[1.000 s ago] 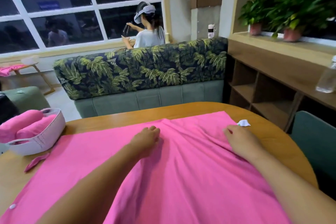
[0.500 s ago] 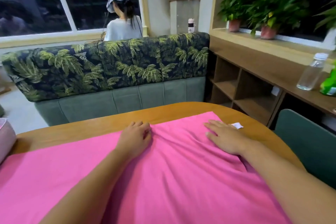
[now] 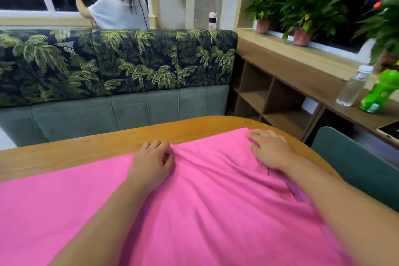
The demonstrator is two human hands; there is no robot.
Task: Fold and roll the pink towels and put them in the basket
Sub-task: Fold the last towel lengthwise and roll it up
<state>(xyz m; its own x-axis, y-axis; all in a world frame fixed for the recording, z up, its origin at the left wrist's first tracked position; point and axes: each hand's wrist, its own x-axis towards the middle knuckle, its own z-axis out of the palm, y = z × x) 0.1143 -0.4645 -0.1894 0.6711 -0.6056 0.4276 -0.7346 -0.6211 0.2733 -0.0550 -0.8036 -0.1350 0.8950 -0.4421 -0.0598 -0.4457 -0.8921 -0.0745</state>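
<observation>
A large pink towel [image 3: 205, 211] lies spread over the wooden table [image 3: 86, 149], its far edge close to the table's far rim. My left hand [image 3: 151, 164] sits at the middle of that far edge with fingers curled, pinching a fold of the cloth. My right hand [image 3: 269, 149] lies flat on the towel's far right corner, fingers straight. Wrinkles run between the two hands. The basket is out of view.
A palm-print sofa back [image 3: 121, 65] stands just beyond the table, with a person [image 3: 116, 6] behind it at the window. A green chair [image 3: 354, 164] is at the right. The side shelf holds a clear bottle [image 3: 354, 86], a green bottle [image 3: 380, 93] and potted plants [image 3: 302, 13].
The view has swung right, so the basket with rolled towels has left the frame. Both hands slid to the towel's far edge; the right hand now covers the corner with the white tag.
</observation>
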